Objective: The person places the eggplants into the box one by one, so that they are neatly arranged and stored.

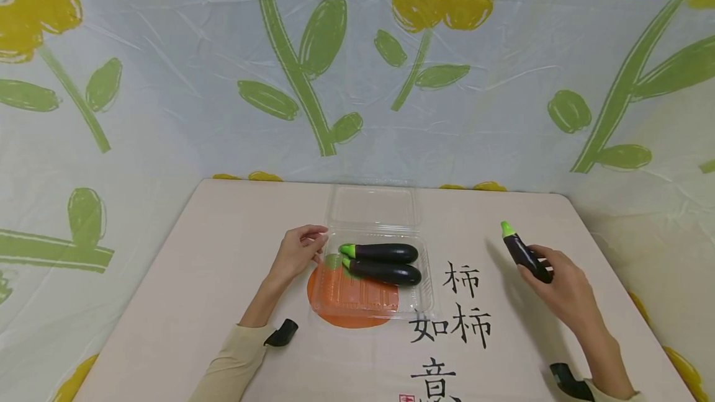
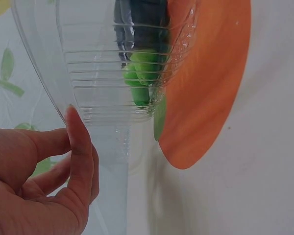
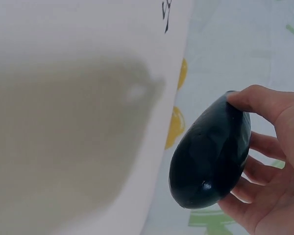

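Observation:
A clear plastic clamshell box point(image 1: 357, 309) lies with its lid folded back at the middle of the table. Inside it, one eggplant point(image 1: 385, 253) with a bright green cap lies above a second eggplant point(image 1: 385, 272), side by side. At the box's upper left corner, my left hand point(image 1: 298, 250) pinches the rim between thumb and finger; the left wrist view shows this hand point(image 2: 54, 171) at the ribbed side wall. Out to the right, my right hand point(image 1: 561, 287) holds a third eggplant point(image 1: 522, 254) above the table, green end pointing away. Its dark rounded end point(image 3: 210, 156) fills the right wrist view.
The pale table mat point(image 1: 240, 222) bears a printed orange persimmon point(image 1: 349, 321) partly under the box and black characters point(image 1: 469, 324) to its right. Behind the table hangs a flowered cloth point(image 1: 212, 110). A dark strap piece sits at each wrist.

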A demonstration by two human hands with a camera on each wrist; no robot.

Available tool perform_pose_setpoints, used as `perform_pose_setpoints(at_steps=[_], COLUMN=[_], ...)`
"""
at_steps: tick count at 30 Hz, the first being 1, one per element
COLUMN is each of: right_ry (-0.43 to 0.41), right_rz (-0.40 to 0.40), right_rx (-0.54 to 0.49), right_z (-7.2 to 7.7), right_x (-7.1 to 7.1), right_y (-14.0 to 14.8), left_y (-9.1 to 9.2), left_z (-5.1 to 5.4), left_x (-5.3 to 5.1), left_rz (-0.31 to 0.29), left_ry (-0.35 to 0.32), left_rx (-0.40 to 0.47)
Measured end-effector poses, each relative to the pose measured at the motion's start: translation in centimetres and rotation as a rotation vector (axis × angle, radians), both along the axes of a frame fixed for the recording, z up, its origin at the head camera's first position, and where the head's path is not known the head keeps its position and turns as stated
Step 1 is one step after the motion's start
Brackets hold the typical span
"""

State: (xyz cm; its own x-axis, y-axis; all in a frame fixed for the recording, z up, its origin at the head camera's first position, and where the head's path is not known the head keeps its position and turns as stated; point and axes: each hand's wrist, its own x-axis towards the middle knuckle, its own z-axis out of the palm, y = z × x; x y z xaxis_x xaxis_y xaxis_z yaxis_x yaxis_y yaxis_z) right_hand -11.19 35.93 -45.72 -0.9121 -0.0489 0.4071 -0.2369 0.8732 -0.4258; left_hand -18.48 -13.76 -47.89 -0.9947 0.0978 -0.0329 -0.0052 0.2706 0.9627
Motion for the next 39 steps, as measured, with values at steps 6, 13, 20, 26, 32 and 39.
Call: perform_pose_setpoints(at_steps=[6, 13, 20, 26, 32, 39], right_ry=[0.028, 0.023, 0.000, 0.017, 0.013, 0.027], right_rz=[0.011, 0.024, 0.039, 0.063, 0.096, 0.135], right_rx=[-0.009, -0.018, -0.028, -0.032, -0.037, -0.028], right_z=[0.4, 0.9, 1.4, 1.8, 2.0, 2.0], right_x=[0.0, 0.1, 0.2, 0.2, 0.2, -0.2], right_y=[-1.0, -2.3, -3.5, -4.5, -5.5, -6.9], left_y=[0.0, 0.0, 0.0, 0.0, 0.1, 0.1], left_z=[0.1, 0.2, 0.2, 0.1, 0.2, 0.1], left_x=[0.0, 0.1, 0.1, 0.1, 0.2, 0.0], left_rz=[-0.005, 0.002, 0.006, 0.009, 0.015, 0.015], left_ry=[0.002, -0.008, -0.005, 0.002, 0.003, 0.001], left_rx=[0.010, 0.003, -0.004, -0.018, -0.021, -0.024])
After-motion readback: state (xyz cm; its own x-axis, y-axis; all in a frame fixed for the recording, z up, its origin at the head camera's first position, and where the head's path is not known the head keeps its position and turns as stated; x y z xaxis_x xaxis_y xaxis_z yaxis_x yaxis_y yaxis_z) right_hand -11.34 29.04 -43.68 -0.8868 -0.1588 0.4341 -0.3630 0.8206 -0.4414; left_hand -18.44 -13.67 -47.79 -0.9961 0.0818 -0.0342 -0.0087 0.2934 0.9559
